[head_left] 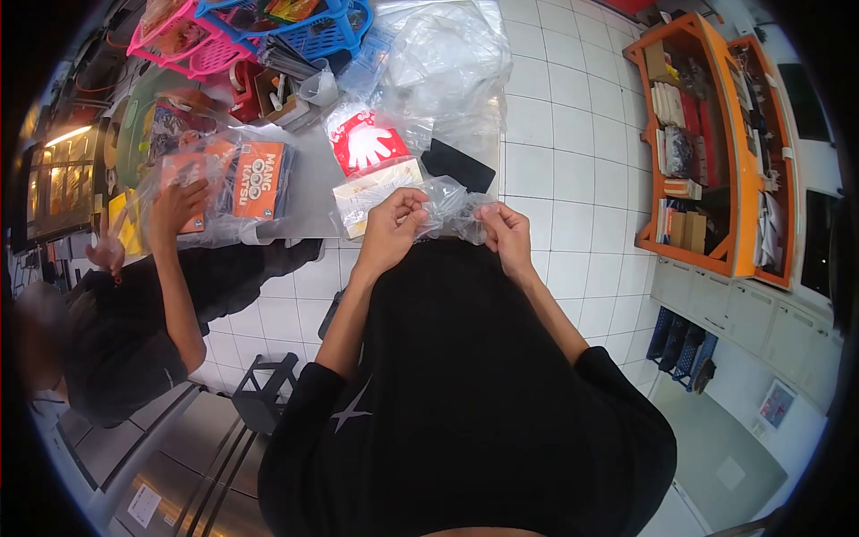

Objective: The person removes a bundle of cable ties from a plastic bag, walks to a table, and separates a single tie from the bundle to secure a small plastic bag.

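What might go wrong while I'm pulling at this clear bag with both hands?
The thin clear bag is pinched between your left hand and right hand; a hard pull may tear it. You hold it at the table edge, so anything slipping out would likely hit the tiled floor.

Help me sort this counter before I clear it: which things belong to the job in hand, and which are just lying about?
In hand: clear plastic bag, pinched between left hand and right hand.

Lying about: red packet, black pouch, pink basket, blue basket, orange shelf; orange packet beside a co-worker's hand.
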The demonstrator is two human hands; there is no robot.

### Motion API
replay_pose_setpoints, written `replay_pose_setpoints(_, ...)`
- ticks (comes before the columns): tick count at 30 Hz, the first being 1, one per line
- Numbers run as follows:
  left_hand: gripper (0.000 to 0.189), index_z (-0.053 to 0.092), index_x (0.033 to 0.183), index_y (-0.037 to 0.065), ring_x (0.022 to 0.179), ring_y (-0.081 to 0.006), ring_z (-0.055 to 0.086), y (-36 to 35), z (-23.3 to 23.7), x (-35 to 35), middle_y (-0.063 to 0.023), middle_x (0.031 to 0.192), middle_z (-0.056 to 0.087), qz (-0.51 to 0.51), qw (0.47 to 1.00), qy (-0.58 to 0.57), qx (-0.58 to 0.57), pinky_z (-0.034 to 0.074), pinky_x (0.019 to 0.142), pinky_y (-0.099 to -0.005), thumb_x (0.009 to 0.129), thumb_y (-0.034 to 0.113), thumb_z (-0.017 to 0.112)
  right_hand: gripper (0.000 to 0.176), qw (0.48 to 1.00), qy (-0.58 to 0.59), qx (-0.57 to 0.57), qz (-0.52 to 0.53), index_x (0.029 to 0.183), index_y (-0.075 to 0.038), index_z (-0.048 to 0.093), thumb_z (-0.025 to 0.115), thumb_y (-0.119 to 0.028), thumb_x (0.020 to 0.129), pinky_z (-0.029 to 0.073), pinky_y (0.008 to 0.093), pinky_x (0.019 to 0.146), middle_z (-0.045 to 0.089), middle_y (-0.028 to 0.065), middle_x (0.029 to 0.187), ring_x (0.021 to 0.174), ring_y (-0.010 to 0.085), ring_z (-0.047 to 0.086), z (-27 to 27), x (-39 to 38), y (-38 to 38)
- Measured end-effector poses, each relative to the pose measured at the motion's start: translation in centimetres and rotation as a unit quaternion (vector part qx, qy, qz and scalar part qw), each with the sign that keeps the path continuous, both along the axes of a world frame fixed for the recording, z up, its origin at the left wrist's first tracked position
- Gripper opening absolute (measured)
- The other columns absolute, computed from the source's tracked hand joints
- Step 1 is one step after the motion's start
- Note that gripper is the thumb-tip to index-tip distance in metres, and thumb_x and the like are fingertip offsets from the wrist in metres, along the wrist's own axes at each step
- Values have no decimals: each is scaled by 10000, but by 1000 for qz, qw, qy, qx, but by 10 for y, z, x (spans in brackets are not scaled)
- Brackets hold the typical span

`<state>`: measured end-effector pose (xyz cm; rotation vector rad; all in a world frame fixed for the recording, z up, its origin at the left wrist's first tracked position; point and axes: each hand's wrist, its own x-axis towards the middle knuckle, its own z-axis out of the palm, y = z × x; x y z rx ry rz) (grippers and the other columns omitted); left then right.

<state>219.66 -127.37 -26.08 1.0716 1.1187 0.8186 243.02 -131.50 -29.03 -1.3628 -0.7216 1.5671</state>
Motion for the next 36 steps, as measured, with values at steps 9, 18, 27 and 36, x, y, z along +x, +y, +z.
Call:
replay_pose_setpoints(9,172,617,1080,-17,788,-72,595,4,-8,1,-31,882,595,26,999,15,-19,541,680,-246,910,-42,607,411,994,89,-46,45,1378,6,523,391,-119,1009,413,221,387,686,151,848,454,111,527,16,-6,10)
replay_pose_setpoints(18,167,604,1095,-36,763,-158,684,10,-2,5,-71,949,582,33,998,6,-59,631,608,-294,930,-43,583,415,988,76,-64,117,1425,-33,494,418,-94,1021,449,237,355,712,188,883,410,138,569,9,2,20)
replay_pose_setpoints(27,164,603,1098,-32,717,-196,710,12,-8,10,-76,944,585,29,997,4,-78,621,581,-286,937,-39,576,447,982,69,-74,162,1405,19,491,562,-127,989,501,216,382,732,175,971,501,148,660,12,6,24)
replay_pose_setpoints(36,165,601,1102,-33,692,-192,710,12,-15,14,-75,926,591,20,997,5,-81,597,560,-272,938,-32,579,327,979,-5,-69,191,1182,73,614,652,-134,932,487,216,397,741,138,925,524,138,662,11,5,29)
